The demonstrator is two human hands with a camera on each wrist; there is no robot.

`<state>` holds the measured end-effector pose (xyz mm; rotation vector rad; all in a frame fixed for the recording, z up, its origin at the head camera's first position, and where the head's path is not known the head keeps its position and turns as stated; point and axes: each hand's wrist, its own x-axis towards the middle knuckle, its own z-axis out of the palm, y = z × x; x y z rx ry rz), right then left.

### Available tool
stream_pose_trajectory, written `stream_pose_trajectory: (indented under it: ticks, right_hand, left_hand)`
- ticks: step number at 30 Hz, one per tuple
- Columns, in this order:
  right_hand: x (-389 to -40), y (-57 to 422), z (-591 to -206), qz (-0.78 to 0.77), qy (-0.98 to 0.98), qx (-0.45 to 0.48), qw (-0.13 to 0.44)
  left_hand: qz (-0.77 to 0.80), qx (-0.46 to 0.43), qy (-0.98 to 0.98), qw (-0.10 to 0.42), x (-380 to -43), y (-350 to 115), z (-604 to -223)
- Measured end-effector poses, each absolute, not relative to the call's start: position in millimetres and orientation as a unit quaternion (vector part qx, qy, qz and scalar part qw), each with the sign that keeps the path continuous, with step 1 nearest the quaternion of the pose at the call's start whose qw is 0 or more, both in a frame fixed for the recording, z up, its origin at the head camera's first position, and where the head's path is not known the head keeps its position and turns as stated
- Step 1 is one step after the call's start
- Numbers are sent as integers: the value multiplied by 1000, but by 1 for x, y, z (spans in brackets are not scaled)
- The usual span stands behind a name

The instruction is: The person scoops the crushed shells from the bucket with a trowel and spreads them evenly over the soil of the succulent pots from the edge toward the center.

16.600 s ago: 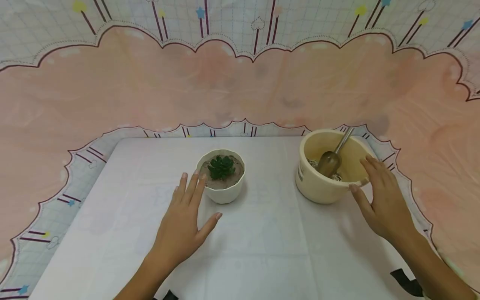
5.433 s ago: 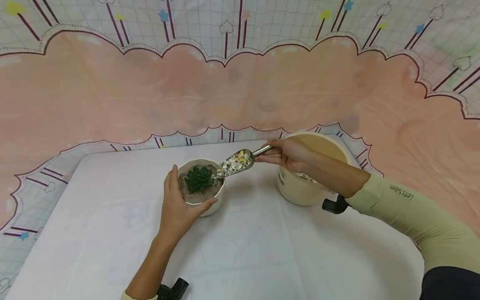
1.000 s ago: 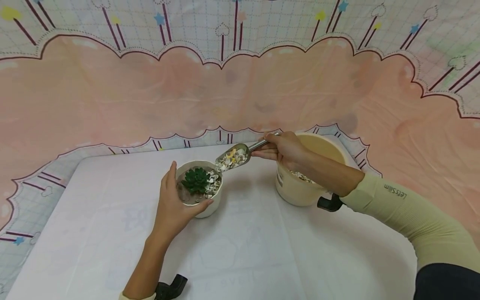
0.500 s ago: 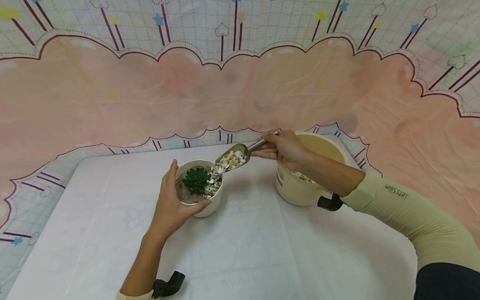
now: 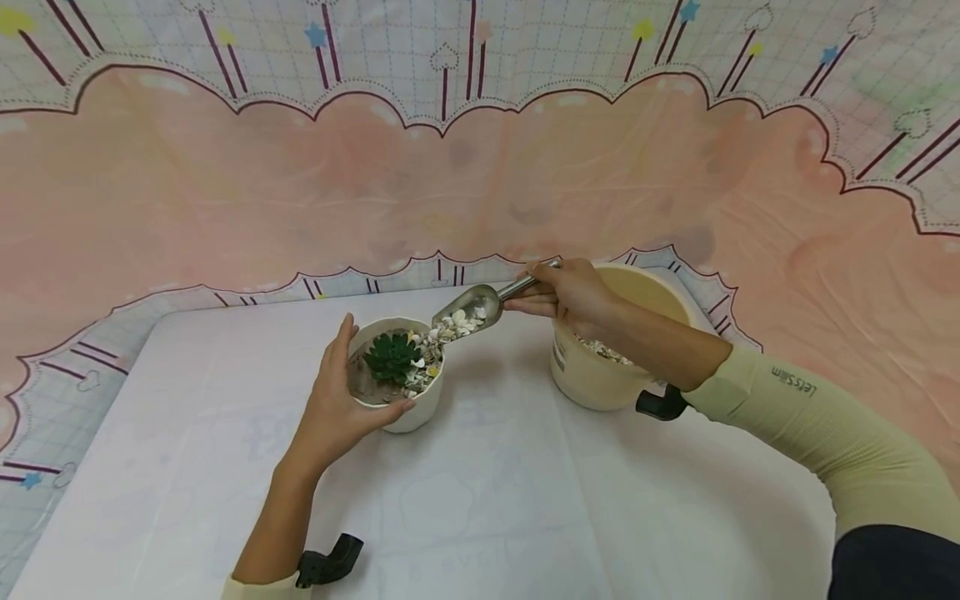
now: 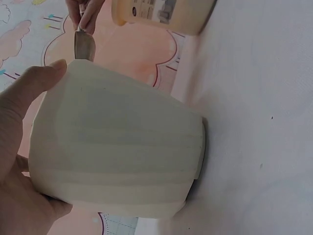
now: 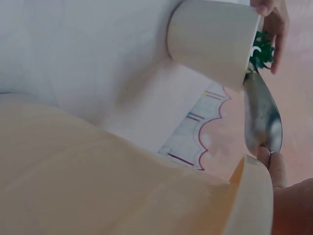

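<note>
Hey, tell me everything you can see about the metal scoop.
The scoop looks like shiny, silvery metal, with a rounded, open-topped bowl and a slim, straight handle. Pale chips partly fill the bowl. It slants, tip lower than handle, with the tip at the rim of the white pot; whether they touch is unclear. The right hand grips the handle, hiding part of it.

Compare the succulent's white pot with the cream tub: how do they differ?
The white pot is smaller than the cream tub. The pot's visible walls are plain and faceted; the tub's are rounded, with a printed label. The pot holds a succulent; in the tub, no plant shows. Both are open-topped and contain pale chips.
</note>
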<state>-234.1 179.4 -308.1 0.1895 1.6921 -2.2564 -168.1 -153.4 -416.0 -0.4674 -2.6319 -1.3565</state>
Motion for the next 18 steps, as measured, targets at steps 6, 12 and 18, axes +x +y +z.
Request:
stream_pose_trajectory:
  ticks: [6,12,18]
  right_hand:
    - [-236,179,-309,-791,588,68,156]
    - [-235,178,-309,-793,587,62,153]
    - [-238,178,-310,-795,585,65,149]
  left_hand:
    - [-453,-145,-877,73,-161,-147,-408]
    - [-422,-79,-898,101,-153,-131,-410]
    - [-413,-85,-900,109,-157,-132,-413]
